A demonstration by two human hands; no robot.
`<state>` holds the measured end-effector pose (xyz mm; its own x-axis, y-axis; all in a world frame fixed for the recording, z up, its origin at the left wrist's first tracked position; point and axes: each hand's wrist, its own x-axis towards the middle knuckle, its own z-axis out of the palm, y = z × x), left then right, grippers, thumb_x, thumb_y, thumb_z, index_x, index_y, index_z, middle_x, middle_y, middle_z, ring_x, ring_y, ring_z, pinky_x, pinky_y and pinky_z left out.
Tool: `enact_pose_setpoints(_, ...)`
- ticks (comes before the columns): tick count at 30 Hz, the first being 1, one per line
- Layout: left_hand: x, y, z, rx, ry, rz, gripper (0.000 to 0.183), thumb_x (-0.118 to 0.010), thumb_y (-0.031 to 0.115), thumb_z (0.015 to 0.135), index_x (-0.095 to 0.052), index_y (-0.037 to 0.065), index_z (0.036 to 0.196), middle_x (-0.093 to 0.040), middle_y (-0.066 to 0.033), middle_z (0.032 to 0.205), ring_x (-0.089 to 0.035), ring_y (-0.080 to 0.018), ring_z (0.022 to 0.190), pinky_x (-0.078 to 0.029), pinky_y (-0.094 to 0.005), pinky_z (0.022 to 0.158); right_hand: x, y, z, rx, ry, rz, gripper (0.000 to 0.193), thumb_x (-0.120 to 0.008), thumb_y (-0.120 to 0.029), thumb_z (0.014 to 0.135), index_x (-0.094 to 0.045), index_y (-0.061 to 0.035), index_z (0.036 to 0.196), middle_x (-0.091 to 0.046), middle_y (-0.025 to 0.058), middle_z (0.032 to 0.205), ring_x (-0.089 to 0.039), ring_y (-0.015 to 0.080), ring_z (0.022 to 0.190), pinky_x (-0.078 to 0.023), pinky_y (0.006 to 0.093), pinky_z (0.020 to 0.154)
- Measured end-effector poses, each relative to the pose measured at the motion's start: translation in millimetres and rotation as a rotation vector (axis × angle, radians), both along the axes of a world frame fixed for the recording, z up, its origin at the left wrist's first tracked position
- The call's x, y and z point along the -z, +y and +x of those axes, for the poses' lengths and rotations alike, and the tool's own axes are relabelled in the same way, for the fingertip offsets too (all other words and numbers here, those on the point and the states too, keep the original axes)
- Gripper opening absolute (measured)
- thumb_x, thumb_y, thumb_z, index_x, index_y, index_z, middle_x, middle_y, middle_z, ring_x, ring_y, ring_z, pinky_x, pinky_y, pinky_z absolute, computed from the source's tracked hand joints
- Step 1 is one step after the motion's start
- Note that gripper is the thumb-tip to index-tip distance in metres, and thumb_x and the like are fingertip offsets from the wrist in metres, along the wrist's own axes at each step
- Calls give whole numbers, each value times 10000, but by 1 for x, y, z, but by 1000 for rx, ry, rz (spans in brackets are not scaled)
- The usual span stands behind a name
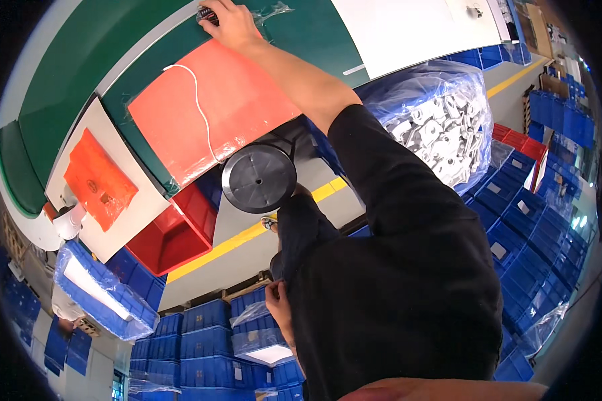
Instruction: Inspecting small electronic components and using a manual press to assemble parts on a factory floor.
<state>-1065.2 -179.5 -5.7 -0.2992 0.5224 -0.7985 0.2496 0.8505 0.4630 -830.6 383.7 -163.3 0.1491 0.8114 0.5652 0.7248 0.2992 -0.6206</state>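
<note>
My right hand (233,27) reaches to the far side of the green work surface (308,33). Its fingers are closed around a small black object with light markings (208,16), partly covered by the hand. An orange-red sheet (214,97) under clear plastic lies beneath my right forearm. Across this sheet runs a thin white cable (199,100). My left hand (278,302) is low beside my body, near my lap, with its fingers curled together; whatever they may hold is hidden.
A round black stool seat (259,177) stands at the bench edge beside a red crate (180,234). At right, a plastic-lined bin holds white parts (441,134). An orange bag (100,180) lies on a pale board at left. Stacked blue crates (207,341) stand around me.
</note>
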Motion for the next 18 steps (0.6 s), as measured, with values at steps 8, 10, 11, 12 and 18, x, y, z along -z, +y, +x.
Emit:
enact_pose_setpoints(8,2,3,-2,40,11,-30,172,-590,130,923,-616,-30,977,-676,-112,878,-639,-150,806,-498,-275,749,8,3,1,-23,-3,29,361,-730,-247,754,-642,-167,1095,-628,43,1103,-635,259,917,-471,413,814)
enact_pose_setpoints(10,-2,13,2,74,42,-23,169,-592,131,922,-614,-29,971,-668,-101,850,-630,-145,784,-497,-277,732,12,6,4,-25,-17,44,355,-727,-243,755,-642,-166,1091,-627,43,1100,-638,255,914,-469,415,811)
enact_pose_setpoints(11,2,10,-1,75,46,-23,169,-592,131,922,-614,-29,971,-668,-101,850,-630,-145,784,-497,-277,732,10,6,2,-25,-13,44,355,-727,-243,755,-642,-166,1091,-627,43,1100,-638,255,914,-469,415,811)
enact_pose_setpoints(12,10,4,-5,78,43,2,169,-592,132,923,-611,-26,978,-662,-94,835,-620,-142,761,-494,-276,716,8,5,-1,-17,-23,40,355,-728,-243,752,-642,-165,1088,-627,41,1094,-639,255,905,-468,412,808)
enact_pose_setpoints(18,72,84,-39,-25,21,219,193,-592,164,932,-592,-15,1004,-646,-72,865,-585,-151,758,-480,-278,701,9,7,1,25,-62,48,349,-722,-254,744,-638,-169,1072,-624,36,1075,-640,251,878,-464,402,802)
